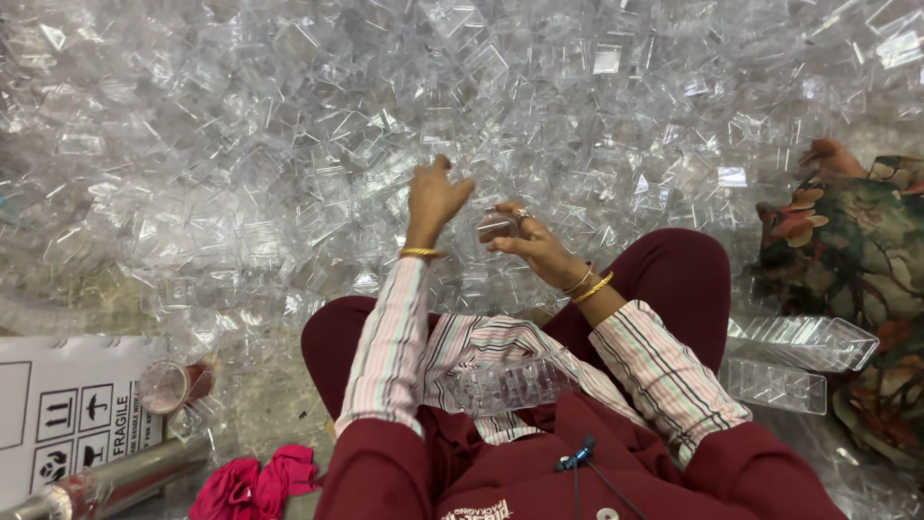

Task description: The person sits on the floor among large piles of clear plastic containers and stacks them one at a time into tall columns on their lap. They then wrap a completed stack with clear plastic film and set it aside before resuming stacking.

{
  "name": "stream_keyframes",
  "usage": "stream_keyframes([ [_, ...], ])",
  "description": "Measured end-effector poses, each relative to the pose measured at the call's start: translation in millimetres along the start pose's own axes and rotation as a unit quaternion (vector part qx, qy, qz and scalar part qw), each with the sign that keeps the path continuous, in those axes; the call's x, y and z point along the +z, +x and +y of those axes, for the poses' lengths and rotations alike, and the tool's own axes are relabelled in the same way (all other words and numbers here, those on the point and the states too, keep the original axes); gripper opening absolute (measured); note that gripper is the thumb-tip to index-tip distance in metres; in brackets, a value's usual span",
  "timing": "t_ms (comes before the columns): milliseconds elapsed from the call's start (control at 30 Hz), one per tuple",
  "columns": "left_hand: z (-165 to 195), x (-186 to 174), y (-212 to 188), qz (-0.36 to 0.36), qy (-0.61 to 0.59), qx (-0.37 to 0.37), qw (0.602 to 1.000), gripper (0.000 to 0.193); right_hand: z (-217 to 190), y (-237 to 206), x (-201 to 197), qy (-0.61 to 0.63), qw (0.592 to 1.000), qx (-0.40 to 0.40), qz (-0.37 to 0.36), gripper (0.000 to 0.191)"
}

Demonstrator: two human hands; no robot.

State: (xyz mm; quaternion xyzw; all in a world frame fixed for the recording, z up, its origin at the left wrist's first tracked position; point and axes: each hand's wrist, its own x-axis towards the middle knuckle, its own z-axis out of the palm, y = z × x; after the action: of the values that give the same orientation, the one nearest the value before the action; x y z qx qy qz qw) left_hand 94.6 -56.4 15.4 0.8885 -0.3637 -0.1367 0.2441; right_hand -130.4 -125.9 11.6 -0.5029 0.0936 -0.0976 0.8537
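Note:
A huge heap of small clear plastic boxes (289,125) covers the floor in front of me. My left hand (433,197) reaches into the heap, fingers curled among the boxes; whether it grips one I cannot tell. My right hand (534,241) holds one small clear plastic box (498,226) between thumb and fingers, just right of the left hand. A clear compartment tray (505,383) partly filled with boxes rests on my lap.
Two more clear trays (804,342) lie at my right, beside a person in floral clothing (857,241). At lower left are a white cardboard carton (67,409), a tape roll (173,385), a shiny tube (125,477) and a pink cloth (255,486).

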Motion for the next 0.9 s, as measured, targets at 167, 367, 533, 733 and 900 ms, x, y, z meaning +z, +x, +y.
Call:
stream_keyframes([
  [167, -20.5, -23.5, -39.1, 0.109, -0.468, 0.015, 0.877, 0.068, -2.1, 1.6, 11.1, -0.080, 0.996, 0.039, -0.023, 0.077],
  [367, 20.8, -24.3, -120.9, -0.026, -0.577, 0.126, 0.807, 0.086, -16.9, -1.9, 26.3, -0.137, 0.990, 0.007, -0.043, 0.106],
  [533, 32.9, -13.2, -120.9, -0.012, -0.548, 0.179, 0.817, 0.061, -26.0, -6.1, 19.4, -0.189, 0.981, -0.027, 0.021, 0.092],
  [733, 49.1, -10.6, -45.5, 0.064, -0.374, 0.196, 0.904, 0.074, -40.4, -6.1, 8.1, 0.111, 0.974, -0.172, 0.097, 0.064],
  [900, 77.5, 6.4, -17.6, -0.045, 0.025, 0.306, 0.951, 0.100, -56.0, -15.4, -9.5, 0.097, 0.943, -0.217, 0.233, 0.059],
])
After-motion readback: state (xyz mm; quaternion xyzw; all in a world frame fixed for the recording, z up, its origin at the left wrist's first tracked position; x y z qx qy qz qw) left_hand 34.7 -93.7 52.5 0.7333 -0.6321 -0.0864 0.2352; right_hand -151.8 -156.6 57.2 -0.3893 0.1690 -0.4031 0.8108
